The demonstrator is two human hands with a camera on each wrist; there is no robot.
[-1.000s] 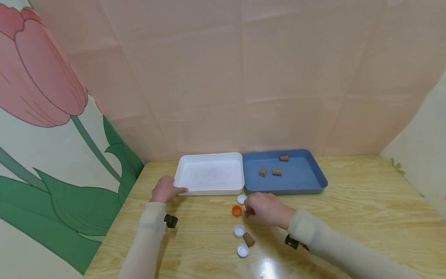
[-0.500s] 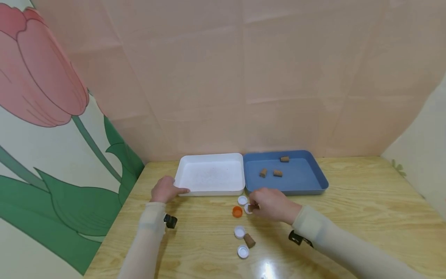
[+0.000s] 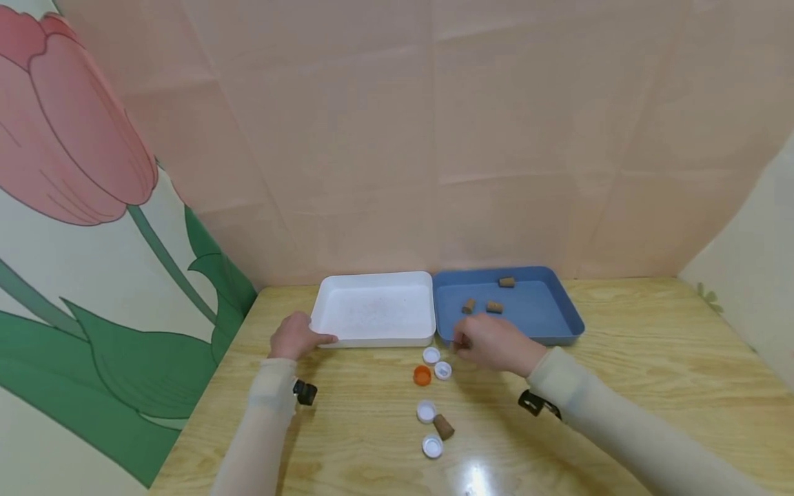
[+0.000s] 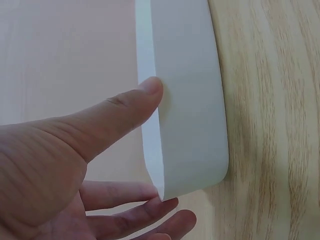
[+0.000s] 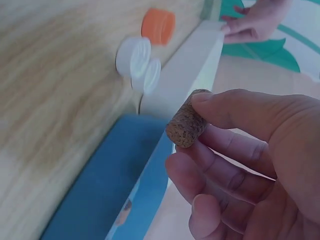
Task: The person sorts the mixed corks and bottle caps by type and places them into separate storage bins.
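My right hand pinches a cork between thumb and fingertips, held over the near edge of the blue tray. Three more corks lie in that tray, one of them a cork near its middle. At the near left corner of the white tray, my left hand grips the wall; its thumb lies against the front and its fingers sit round the side. Close to my right hand on the table are a white bottle cap, another white cap and an orange cap.
Nearer the front lie two more white caps, one cap touching or close to a loose cork and one cap below it. The trays stand side by side at the back of the wooden table, before a pink cloth.
My right hand has lifted a cork from beside the white caps and moved right and away from me to the blue tray, uncovering a white cap. My left hand has stayed put.
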